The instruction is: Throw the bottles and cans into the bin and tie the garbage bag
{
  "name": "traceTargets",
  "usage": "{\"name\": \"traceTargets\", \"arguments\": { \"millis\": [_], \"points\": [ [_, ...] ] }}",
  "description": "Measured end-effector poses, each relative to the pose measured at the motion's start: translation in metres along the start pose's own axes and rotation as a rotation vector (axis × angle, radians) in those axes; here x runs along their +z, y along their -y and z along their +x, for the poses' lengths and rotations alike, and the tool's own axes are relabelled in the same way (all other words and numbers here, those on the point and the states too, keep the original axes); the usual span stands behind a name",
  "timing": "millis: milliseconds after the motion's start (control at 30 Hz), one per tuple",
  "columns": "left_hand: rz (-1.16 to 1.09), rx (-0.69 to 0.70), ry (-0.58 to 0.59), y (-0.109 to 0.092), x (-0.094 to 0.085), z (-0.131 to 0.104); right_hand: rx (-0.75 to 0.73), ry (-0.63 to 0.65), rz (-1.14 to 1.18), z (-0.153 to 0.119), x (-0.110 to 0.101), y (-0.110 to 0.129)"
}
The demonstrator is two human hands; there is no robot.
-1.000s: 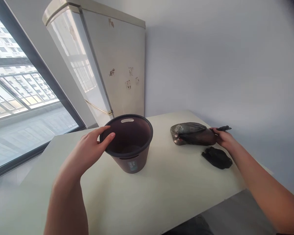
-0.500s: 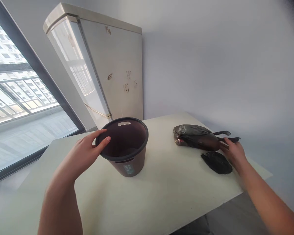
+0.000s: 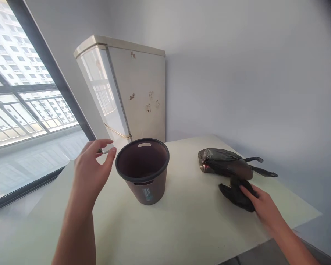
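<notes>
A dark brown trash bin with a black rim and handle slots stands upright on the pale table. Just left of its rim hovers my left hand, thumb and fingers apart, touching nothing. On the right, my right hand grips a crumpled black plastic bag, thumb on top and most fingers hidden beneath. Behind it lies a bundle wrapped in a tied black plastic bag, its two loose ends trailing right.
All of these rest on or over a pale table, whose near right edge drops to a grey floor. Behind the bin stands a white fridge with worn patches. A window is at left, a plain wall behind.
My left hand has let go of the bin's rim and moved left. My right hand has shifted from beside the tied bundle onto the crumpled bag and gripped it. The view has tilted up slightly.
</notes>
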State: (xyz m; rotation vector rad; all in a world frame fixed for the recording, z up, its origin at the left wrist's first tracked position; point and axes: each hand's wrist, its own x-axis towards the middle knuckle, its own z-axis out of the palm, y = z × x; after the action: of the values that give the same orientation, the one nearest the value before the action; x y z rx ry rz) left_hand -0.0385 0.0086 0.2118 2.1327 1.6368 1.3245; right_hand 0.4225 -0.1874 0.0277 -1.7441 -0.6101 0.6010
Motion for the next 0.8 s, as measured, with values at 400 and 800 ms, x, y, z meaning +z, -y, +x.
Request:
{"name": "traceTargets", "arguments": {
  "millis": [400, 800],
  "points": [
    [-0.348, 0.331, 0.123, -0.067, -0.002, -0.064, -0.407, 0.790, 0.626, -0.100, 0.172, 0.243],
    [-0.635, -0.169, -0.137, -0.065, -0.014, -0.043, -0.531, 0.704, 0.694, -0.058, 0.141, 0.253]
  ]
}}
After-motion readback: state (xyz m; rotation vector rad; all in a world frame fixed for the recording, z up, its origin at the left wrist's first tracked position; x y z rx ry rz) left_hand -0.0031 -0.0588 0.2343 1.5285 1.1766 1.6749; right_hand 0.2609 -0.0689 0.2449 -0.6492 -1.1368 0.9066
